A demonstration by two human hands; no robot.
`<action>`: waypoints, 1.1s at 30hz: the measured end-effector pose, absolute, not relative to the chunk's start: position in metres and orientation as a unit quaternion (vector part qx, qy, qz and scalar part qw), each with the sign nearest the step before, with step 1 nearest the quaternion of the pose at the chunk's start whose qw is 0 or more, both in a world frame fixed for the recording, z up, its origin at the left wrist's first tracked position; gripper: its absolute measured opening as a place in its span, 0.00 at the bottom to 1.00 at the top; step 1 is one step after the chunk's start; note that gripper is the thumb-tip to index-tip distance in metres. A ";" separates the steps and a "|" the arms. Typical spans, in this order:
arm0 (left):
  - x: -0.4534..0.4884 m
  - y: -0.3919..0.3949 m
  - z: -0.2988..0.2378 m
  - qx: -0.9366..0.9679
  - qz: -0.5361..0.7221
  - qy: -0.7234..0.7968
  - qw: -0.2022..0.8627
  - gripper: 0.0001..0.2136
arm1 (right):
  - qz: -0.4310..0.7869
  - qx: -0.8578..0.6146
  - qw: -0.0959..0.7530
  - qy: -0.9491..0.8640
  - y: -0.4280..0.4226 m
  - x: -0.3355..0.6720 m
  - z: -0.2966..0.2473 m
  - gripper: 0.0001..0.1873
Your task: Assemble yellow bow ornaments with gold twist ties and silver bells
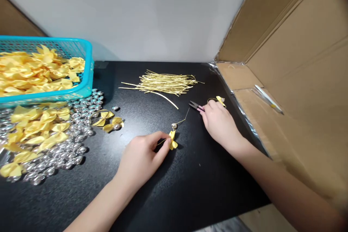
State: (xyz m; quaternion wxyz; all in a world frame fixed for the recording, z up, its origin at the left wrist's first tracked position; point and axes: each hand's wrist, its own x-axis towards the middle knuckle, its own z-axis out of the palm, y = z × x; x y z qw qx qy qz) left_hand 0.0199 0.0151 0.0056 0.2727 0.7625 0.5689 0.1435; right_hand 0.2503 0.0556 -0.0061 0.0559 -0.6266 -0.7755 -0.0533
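My left hand (141,157) pinches a small yellow ribbon bow (172,141) against the black table (168,188). A gold wire tie and a small silver bead (174,126) hang off the bow. My right hand (217,121) is closed on a pair of small thread snips (196,106), whose black blades point left. Just beyond my right hand lies another yellow bow with a silver bead (220,100). A bundle of gold wire ties (165,82) lies farther back at the middle of the table.
A turquoise basket (67,92) full of yellow bows stands at the back left. In front of it lie several silver beads (81,116) and loose bows (40,127). Two finished bows (108,120) lie beside them. An open cardboard box (285,79) rises on the right.
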 end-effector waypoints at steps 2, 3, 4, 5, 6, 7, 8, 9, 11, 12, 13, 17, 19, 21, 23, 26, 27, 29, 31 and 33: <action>0.020 0.016 0.005 0.765 0.148 0.563 0.276 0.13 | -0.047 -0.622 0.072 -0.778 0.055 0.249 -0.004 0.14; 0.020 0.016 0.005 0.765 0.150 0.561 0.280 0.13 | -0.016 -0.625 0.108 -0.773 0.055 0.249 -0.003 0.14; 0.020 0.016 0.004 0.765 0.151 0.557 0.286 0.13 | 0.035 -0.628 0.155 -0.761 0.054 0.249 0.000 0.14; 0.019 0.016 0.004 0.766 0.151 0.553 0.292 0.13 | 0.099 -0.630 0.211 -0.741 0.052 0.249 0.003 0.13; 0.019 0.016 0.003 0.767 0.149 0.549 0.297 0.12 | 0.174 -0.624 0.265 -0.714 0.050 0.249 0.006 0.13; 0.019 0.016 0.003 0.767 0.147 0.547 0.300 0.12 | 0.248 -0.607 0.298 -0.693 0.047 0.248 0.008 0.12; 0.019 0.016 0.003 0.768 0.144 0.547 0.301 0.12 | 0.310 -0.585 0.311 -0.682 0.043 0.247 0.010 0.12; 0.018 0.016 0.004 0.768 0.141 0.547 0.302 0.12 | 0.360 -0.564 0.305 -0.678 0.038 0.245 0.011 0.11; 0.018 0.018 0.005 0.765 0.132 0.549 0.311 0.12 | 0.417 -0.542 0.264 -0.680 0.030 0.240 0.010 0.07; 0.017 0.019 0.006 0.762 0.128 0.548 0.321 0.12 | 0.435 -0.536 0.252 -0.679 0.027 0.237 0.009 0.07; 0.017 0.020 0.007 0.758 0.126 0.546 0.334 0.13 | 0.443 -0.527 0.241 -0.685 0.024 0.235 0.007 0.10; 0.012 0.026 0.011 0.733 0.138 0.532 0.401 0.14 | 0.376 -0.493 0.188 -0.762 0.022 0.232 0.003 0.05; 0.008 0.028 0.012 0.725 0.147 0.525 0.421 0.14 | 0.338 -0.493 0.167 -0.784 0.024 0.232 0.002 0.06; 0.006 0.030 0.013 0.727 0.145 0.518 0.427 0.14 | 0.319 -0.503 0.155 -0.788 0.025 0.232 0.002 0.10; 0.004 0.031 0.014 0.731 0.141 0.514 0.425 0.13 | 0.289 -0.514 0.133 -0.797 0.025 0.231 0.003 0.12; 0.004 0.030 0.015 0.744 0.136 0.516 0.402 0.12 | 0.228 -0.515 0.083 -0.822 0.024 0.229 0.004 0.12; 0.004 0.029 0.015 0.752 0.134 0.515 0.389 0.11 | 0.213 -0.511 0.072 -0.829 0.024 0.228 0.004 0.11; 0.005 0.028 0.016 0.769 0.131 0.511 0.362 0.10 | 0.194 -0.503 0.067 -0.840 0.024 0.228 0.004 0.09; 0.005 0.027 0.016 0.781 0.133 0.504 0.343 0.07 | 0.180 -0.496 0.081 -0.846 0.024 0.228 0.002 0.08; 0.004 0.026 0.015 0.786 0.134 0.503 0.332 0.05 | 0.166 -0.487 0.106 -0.851 0.025 0.229 -0.001 0.07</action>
